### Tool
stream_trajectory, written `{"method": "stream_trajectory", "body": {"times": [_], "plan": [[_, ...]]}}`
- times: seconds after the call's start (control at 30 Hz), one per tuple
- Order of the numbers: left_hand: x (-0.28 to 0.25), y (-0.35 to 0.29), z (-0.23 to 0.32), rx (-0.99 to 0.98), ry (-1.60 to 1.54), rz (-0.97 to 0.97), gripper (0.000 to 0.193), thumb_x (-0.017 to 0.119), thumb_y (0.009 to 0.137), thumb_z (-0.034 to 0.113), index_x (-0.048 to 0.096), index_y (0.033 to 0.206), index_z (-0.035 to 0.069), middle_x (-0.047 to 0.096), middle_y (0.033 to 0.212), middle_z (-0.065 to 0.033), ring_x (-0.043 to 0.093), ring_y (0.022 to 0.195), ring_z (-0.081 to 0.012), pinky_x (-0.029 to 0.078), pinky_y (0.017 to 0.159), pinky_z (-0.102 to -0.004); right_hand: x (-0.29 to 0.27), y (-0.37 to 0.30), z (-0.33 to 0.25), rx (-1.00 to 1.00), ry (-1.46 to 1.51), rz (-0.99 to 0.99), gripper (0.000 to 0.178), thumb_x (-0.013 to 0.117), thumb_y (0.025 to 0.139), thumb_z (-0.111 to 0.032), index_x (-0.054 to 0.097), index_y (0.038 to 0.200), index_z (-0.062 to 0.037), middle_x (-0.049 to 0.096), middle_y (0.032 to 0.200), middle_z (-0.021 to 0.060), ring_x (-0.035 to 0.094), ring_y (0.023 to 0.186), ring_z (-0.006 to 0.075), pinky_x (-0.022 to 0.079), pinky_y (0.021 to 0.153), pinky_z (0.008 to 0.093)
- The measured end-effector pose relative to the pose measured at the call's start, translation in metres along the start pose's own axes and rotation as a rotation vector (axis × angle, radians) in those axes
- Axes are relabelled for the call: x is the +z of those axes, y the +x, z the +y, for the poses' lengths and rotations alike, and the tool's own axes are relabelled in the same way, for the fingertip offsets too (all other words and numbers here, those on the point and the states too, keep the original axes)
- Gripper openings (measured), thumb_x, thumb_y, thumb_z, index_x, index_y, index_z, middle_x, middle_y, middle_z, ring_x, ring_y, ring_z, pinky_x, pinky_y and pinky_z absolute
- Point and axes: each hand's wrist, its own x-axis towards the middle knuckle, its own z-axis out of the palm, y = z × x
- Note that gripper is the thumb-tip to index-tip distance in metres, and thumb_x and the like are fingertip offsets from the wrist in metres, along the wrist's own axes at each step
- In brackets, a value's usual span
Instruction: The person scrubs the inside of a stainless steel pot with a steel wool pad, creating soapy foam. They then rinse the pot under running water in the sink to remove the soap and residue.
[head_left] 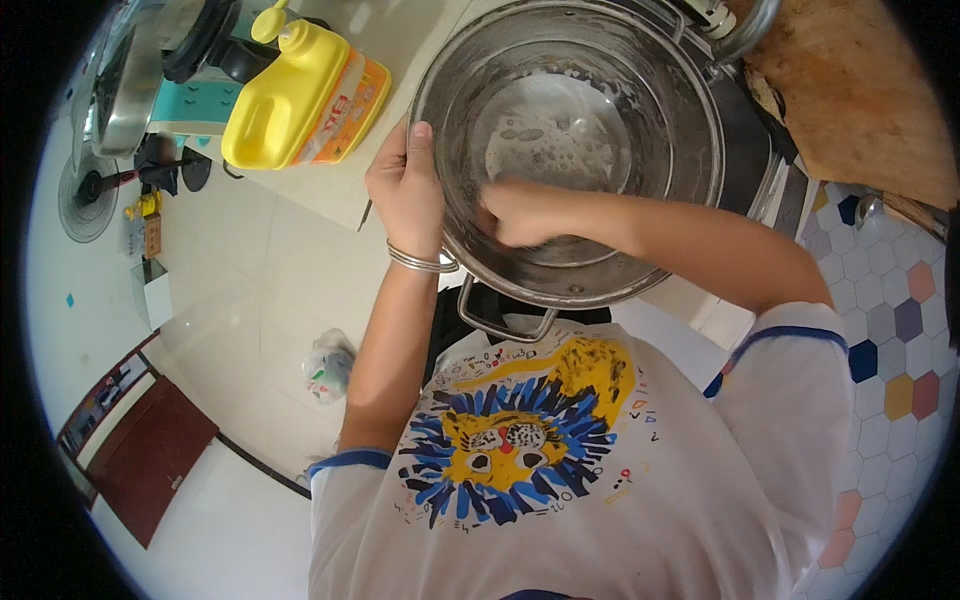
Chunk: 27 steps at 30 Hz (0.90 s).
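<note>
Tabletop (388,35) lies beside the pot (685,120); with left hand (410,195) clamped firmly on its rim, we work the curled right hand (525,213) evenly inside, its grip we cannot tell

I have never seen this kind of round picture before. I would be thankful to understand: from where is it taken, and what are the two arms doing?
There is no robot here. A person wears a wide fisheye camera on the head, looking down, so edges curve and we see the person's own white shirt. The left hand grips the rim of a large metal pot. The right hand is inside it; whether it holds something is hidden. Foamy liquid covers the pot's bottom. To the left, a yellow jug stands on a pale counter.
</note>
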Motion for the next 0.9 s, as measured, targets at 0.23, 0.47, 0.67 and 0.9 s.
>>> {"method": "stream_trajectory", "body": {"times": [0.23,0.47,0.67,0.9], "plan": [[-0.003,0.008,-0.002,0.002,0.110,-0.041,0.022,0.054,0.086,0.013,0.060,0.096,-0.005,0.052,0.067,0.0013,0.041,0.063,-0.0063,0.038,0.059,-0.0215,-0.002,-0.018,0.014,-0.079,-0.002,-0.150,0.014,0.063,0.061,-0.006,0.064,0.075,-0.0036,0.064,0.078,0.0140,0.061,0.076,0.0280,0.046,0.067,0.0363],[0.009,0.070,0.010,0.006,0.139,-0.355,0.026,0.056,0.084,0.019,0.062,0.098,-0.003,0.061,0.074,-0.0084,0.051,0.067,-0.0118,0.044,0.063,-0.0271,-0.011,0.026,-0.009,0.010,0.243,0.386,0.017,0.059,0.068,-0.008,0.064,0.083,-0.0005,0.063,0.087,0.0209,0.060,0.085,0.0349,0.047,0.075,0.0399],[-0.021,0.027,0.004,0.387,0.459,-0.262,0.031,0.059,0.081,0.013,0.056,0.108,-0.001,0.056,0.085,-0.0148,0.053,0.073,-0.0249,0.045,0.065,-0.0315,-0.023,0.032,0.003,0.058,0.500,0.486,0.021,0.064,0.071,-0.012,0.062,0.087,0.0015,0.062,0.084,0.0169,0.060,0.081,0.0277,0.046,0.073,0.0349],[-0.053,-0.044,0.008,-0.094,0.443,-0.284,0.028,0.052,0.087,0.014,0.052,0.111,0.000,0.059,0.086,-0.0194,0.058,0.072,-0.0278,0.046,0.066,-0.0333,-0.026,0.045,-0.024,0.199,0.789,0.395,0.024,0.059,0.077,-0.011,0.058,0.097,0.0019,0.060,0.088,0.0105,0.058,0.081,0.0198,0.048,0.065,0.0306]]}}
